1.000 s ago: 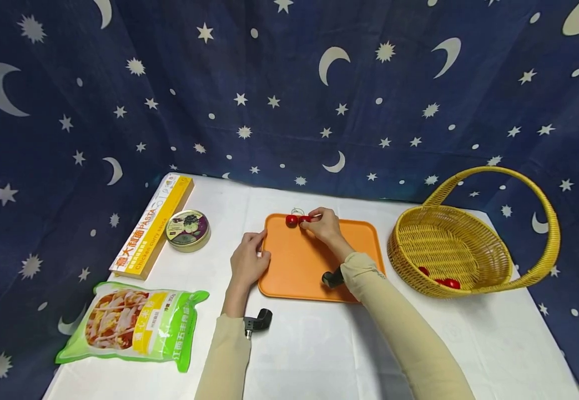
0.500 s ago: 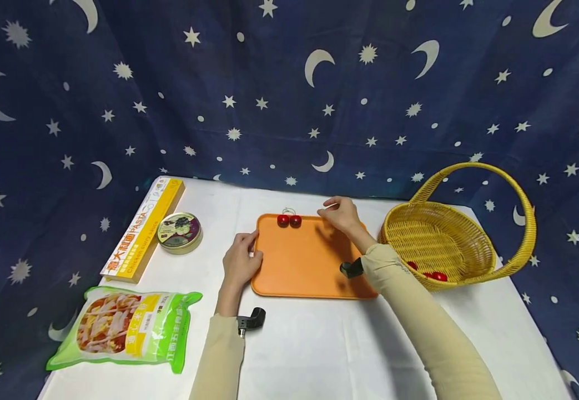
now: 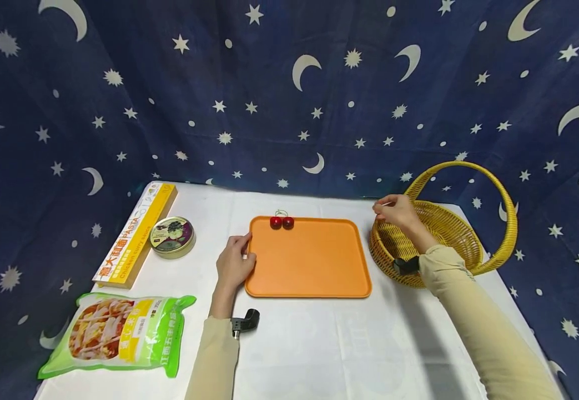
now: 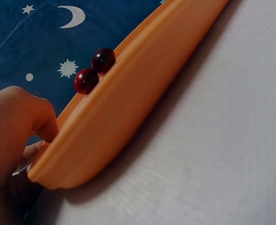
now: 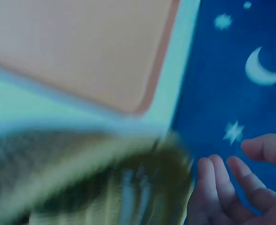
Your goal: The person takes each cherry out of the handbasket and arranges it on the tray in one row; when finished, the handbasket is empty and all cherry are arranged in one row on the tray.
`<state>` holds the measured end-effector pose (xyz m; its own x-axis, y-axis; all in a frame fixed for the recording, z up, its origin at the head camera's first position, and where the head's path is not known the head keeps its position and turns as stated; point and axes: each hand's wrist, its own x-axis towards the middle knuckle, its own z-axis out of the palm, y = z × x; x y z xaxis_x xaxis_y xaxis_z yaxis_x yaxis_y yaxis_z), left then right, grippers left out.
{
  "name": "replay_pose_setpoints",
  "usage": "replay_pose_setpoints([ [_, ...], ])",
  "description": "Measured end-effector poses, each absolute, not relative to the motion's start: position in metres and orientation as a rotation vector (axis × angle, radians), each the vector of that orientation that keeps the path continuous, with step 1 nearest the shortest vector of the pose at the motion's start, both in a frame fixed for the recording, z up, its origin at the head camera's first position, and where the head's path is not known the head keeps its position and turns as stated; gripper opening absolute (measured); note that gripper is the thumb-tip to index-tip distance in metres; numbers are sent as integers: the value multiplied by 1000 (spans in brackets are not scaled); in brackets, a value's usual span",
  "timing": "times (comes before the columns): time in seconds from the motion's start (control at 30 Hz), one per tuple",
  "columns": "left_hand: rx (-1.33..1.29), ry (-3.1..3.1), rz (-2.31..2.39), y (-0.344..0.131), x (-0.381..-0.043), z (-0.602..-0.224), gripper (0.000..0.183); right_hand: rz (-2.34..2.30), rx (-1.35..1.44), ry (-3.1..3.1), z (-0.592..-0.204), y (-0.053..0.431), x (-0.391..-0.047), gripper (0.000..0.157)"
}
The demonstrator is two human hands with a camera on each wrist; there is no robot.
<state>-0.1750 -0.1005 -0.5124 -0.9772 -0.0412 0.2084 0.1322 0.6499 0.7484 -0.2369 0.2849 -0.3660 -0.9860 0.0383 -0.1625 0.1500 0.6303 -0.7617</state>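
My left hand (image 3: 234, 262) grips the left edge of the orange tray (image 3: 314, 261); in the left wrist view its rim (image 4: 124, 103) sits between thumb and fingers. A pair of dark red cherries (image 3: 281, 223), joined by thin green stems, lies at the tray's far left edge. The same cherries (image 4: 87, 81) show in the left wrist view. My right hand (image 3: 400, 212) hovers over the left side of the yellow wicker basket (image 3: 469, 236), its fingers loosely bent around nothing. My right hand and forearm cover part of the basket's inside.
On the left of the white-covered table (image 3: 309, 344) lie a pasta box (image 3: 136, 236), a round tin (image 3: 172, 237) and a green food bag (image 3: 119, 330). The basket's tall handle (image 3: 506, 205) arches up at the right. A dark blue star-patterned curtain (image 3: 249, 139) hangs behind.
My right hand has let go of the cherries and moved right, off the tray to the basket. The left hand stays on the tray's edge. The head view has turned slightly right.
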Motion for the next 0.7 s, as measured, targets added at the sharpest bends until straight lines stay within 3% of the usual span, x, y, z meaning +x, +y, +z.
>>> replay_pose_setpoints([
  [0.3,-67,-2671,-1228,-101,-174,-513,55,-949,36,2464,-371,347,-226,38],
  [0.7,-50,-2667,-1223,-98,-174,-513,55,-805,88,2183,-382,370,-217,31],
])
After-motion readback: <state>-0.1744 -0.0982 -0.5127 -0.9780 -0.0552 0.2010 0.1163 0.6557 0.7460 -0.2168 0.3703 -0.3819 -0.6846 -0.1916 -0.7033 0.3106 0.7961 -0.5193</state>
